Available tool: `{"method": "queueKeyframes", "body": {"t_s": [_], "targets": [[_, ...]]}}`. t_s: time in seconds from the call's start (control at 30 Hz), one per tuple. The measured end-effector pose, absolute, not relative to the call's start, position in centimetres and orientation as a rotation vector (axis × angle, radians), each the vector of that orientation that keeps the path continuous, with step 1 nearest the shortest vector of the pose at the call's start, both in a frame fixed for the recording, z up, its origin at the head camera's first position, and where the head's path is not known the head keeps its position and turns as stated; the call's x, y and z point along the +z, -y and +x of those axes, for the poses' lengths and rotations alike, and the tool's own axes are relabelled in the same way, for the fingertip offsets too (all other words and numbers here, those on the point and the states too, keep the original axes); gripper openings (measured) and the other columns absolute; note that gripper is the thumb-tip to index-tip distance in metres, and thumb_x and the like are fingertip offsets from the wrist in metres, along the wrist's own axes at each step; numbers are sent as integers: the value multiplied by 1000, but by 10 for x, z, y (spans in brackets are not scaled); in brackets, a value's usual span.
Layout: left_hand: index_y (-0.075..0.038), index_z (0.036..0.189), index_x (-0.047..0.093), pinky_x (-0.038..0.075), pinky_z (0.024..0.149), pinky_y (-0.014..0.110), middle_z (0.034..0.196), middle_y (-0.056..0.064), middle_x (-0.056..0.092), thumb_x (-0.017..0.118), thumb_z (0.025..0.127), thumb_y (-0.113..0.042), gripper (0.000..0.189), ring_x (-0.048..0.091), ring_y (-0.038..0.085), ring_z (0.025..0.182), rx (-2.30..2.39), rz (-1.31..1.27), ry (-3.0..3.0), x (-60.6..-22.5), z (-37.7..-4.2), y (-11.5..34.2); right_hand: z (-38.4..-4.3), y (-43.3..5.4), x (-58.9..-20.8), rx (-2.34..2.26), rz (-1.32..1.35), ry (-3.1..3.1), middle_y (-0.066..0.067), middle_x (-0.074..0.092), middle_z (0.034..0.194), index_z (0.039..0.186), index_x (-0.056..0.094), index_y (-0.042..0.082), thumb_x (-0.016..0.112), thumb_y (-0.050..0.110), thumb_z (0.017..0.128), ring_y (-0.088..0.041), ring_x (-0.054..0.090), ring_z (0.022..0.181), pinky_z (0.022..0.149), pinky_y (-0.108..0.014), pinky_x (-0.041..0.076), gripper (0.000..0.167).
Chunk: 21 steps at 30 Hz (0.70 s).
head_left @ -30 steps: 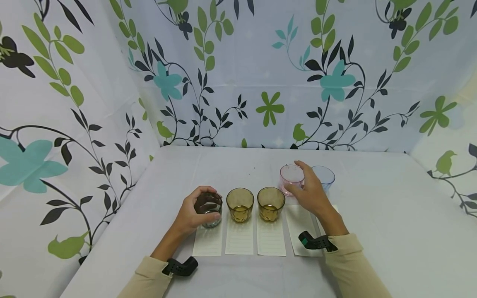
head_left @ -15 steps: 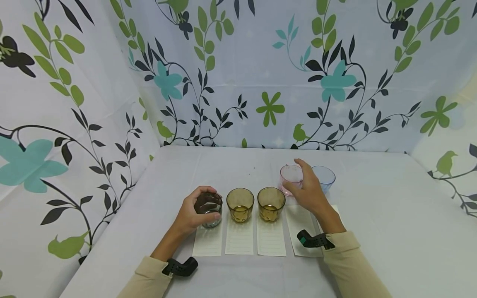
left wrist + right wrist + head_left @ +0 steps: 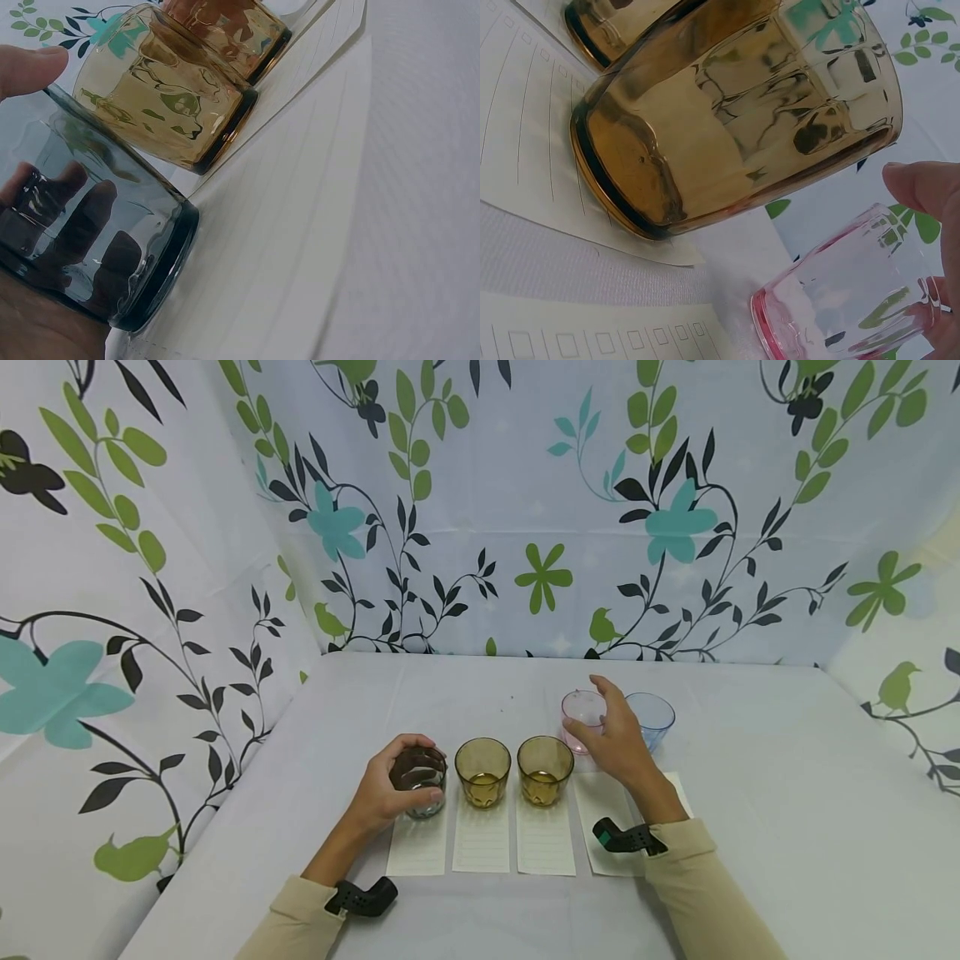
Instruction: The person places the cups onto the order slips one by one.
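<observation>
My left hand [image 3: 386, 783] curls its fingers and thumb round a smoky blue-grey drinking glass [image 3: 90, 217], upright at the left end of a row. To its right stand two amber glasses [image 3: 483, 777], [image 3: 545, 772]. My right hand [image 3: 622, 735] is spread about a pink clear glass [image 3: 847, 292] behind the row. In the right wrist view its thumb [image 3: 915, 184] stands apart from the pink glass, while a fingertip shows at the far side. Just right of that hand is a pale blue glass [image 3: 652, 720], partly hidden by it.
Several lined paper strips [image 3: 546, 847] lie side by side on the white tablecloth [image 3: 787, 810], the left ones under the row of glasses. One strip [image 3: 600, 835] lies partly beneath the right wrist. A leaf-patterned curtain [image 3: 465, 527] hangs behind the table.
My right hand and forearm have drifted slightly left, and its thumb now overlaps the pink glass more in the head view. My left hand and the glasses stay in place.
</observation>
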<state>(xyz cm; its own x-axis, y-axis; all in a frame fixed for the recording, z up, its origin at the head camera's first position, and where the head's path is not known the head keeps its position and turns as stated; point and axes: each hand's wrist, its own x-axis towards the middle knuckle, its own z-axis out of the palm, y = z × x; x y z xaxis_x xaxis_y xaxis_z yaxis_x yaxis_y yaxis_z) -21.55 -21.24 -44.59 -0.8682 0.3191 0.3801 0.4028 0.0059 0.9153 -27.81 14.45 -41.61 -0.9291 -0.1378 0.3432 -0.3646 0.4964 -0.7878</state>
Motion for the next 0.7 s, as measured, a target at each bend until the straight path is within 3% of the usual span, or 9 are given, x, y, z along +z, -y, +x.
{"method": "queueKeyframes", "body": {"t_s": [0.2, 0.37, 0.7], "targets": [[5, 131, 50, 54, 100, 46, 123, 25, 60, 79, 80, 1, 58, 63, 35, 111, -2026, -784, 2179, -446, -216, 212, -278, -143, -418, 1450, 407, 2499, -19, 30, 162, 158, 27, 6, 74, 27, 93, -37, 29, 150, 114, -56, 40, 83], [10, 131, 47, 54, 100, 45, 123, 25, 60, 79, 80, 1, 61, 63, 35, 111, -2024, -789, 2178, -446, -216, 212, -278, -142, -421, 1450, 387, 2517, -20, 30, 162, 158, 25, 6, 74, 32, 94, -38, 30, 149, 114, -57, 39, 86], [10, 132, 46, 54, 101, 44, 125, 24, 59, 79, 80, -1, 62, 63, 33, 112, -2024, -773, 2192, -445, -215, 212, -278, -142, -426, 1585, 327, 2531, -18, 23, 166, 160, 17, 6, 72, 34, 96, -36, 28, 151, 119, -57, 31, 89]]}}
